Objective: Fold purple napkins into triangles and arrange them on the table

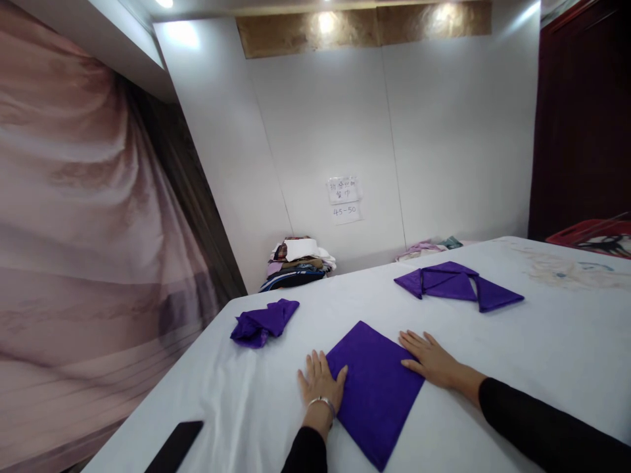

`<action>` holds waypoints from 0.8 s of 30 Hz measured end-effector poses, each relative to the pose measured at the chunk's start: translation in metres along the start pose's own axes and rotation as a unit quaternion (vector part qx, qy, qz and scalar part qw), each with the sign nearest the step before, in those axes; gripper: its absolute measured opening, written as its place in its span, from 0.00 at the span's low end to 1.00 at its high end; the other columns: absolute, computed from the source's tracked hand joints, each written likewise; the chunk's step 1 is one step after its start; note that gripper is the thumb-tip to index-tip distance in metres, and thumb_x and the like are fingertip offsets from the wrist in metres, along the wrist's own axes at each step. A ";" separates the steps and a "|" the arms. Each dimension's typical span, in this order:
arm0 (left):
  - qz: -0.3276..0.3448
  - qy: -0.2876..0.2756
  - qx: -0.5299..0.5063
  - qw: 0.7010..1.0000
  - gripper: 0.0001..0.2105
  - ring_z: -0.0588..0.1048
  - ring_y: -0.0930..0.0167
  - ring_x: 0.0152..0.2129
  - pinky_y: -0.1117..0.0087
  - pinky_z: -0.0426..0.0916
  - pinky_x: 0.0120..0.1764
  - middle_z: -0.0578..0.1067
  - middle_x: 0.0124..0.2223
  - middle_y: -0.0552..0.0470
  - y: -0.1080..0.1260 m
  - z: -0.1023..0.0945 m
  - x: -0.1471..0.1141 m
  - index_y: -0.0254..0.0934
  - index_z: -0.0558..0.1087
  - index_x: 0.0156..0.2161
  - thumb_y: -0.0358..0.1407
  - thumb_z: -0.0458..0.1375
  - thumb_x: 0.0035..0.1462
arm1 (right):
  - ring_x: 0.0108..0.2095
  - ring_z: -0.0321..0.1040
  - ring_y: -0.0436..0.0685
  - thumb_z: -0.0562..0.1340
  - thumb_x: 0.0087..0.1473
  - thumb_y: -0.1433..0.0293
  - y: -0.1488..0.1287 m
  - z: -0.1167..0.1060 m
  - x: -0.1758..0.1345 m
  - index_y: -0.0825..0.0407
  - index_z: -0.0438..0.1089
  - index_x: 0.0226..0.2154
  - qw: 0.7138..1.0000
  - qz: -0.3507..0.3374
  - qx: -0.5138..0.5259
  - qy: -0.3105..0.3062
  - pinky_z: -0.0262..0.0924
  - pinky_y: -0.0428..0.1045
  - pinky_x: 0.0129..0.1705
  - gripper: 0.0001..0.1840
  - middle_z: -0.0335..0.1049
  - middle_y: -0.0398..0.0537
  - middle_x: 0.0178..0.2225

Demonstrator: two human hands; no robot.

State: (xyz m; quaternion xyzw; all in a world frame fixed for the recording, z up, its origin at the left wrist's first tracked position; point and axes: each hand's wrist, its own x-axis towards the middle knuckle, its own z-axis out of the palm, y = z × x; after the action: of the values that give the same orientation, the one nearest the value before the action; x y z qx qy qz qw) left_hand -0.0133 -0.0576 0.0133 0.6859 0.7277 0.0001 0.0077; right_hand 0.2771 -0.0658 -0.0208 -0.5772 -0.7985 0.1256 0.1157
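Note:
A purple cloth [377,394], folded into a flat square, lies with one corner toward me on the white-covered table. My left hand [321,382], with a bracelet at the wrist, rests flat along its left edge, fingers spread. On the opposite side my right hand [430,358] lies flat, its thumb over the cloth's right corner and the other fingers stretched onto the table. Neither hand grips anything. Farther left sits a crumpled purple cloth [265,323]. Toward the back right are folded purple cloths [451,282] in pointed shapes, partly overlapping.
A black flat object [175,447] lies at the table's near left. Beyond the far edge are a pile of folded clothes [298,263] and some pinkish fabric [420,250]. A red basket [586,231] stands at right; a curtain [93,263] hangs at left.

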 end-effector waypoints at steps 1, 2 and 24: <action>0.017 0.016 -0.002 1.000 0.36 0.39 0.59 0.61 0.49 0.35 0.58 0.43 0.64 0.43 0.008 -0.002 -0.005 0.27 0.45 0.62 0.53 0.36 0.56 | 0.62 0.31 0.61 0.41 0.55 0.46 -0.001 0.000 0.000 0.46 0.43 0.61 1.000 -0.001 -0.003 -0.001 0.23 0.61 0.60 0.37 0.37 0.45 0.63; 0.045 0.032 -0.008 0.998 0.36 0.38 0.59 0.61 0.49 0.34 0.58 0.43 0.64 0.44 0.016 -0.003 -0.011 0.28 0.46 0.62 0.54 0.35 0.56 | 0.62 0.31 0.61 0.40 0.55 0.46 -0.003 0.000 0.000 0.46 0.43 0.61 1.000 -0.002 -0.005 -0.002 0.23 0.62 0.60 0.37 0.37 0.45 0.63; 0.259 0.232 -0.027 0.937 0.27 0.60 0.60 0.55 0.56 0.54 0.56 0.60 0.59 0.51 -0.026 0.084 -0.078 0.42 0.60 0.57 0.51 0.48 0.54 | 0.62 0.31 0.62 0.40 0.54 0.45 -0.004 -0.006 0.001 0.46 0.44 0.61 1.000 0.010 -0.012 -0.010 0.26 0.63 0.60 0.37 0.37 0.46 0.63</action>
State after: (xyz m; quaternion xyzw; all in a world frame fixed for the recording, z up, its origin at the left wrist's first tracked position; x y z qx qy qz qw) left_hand -0.0338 -0.1375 -0.0701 0.8310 0.5064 0.1804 -0.1430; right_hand 0.2752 -0.0659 -0.0140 -0.5856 -0.7951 0.1230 0.0991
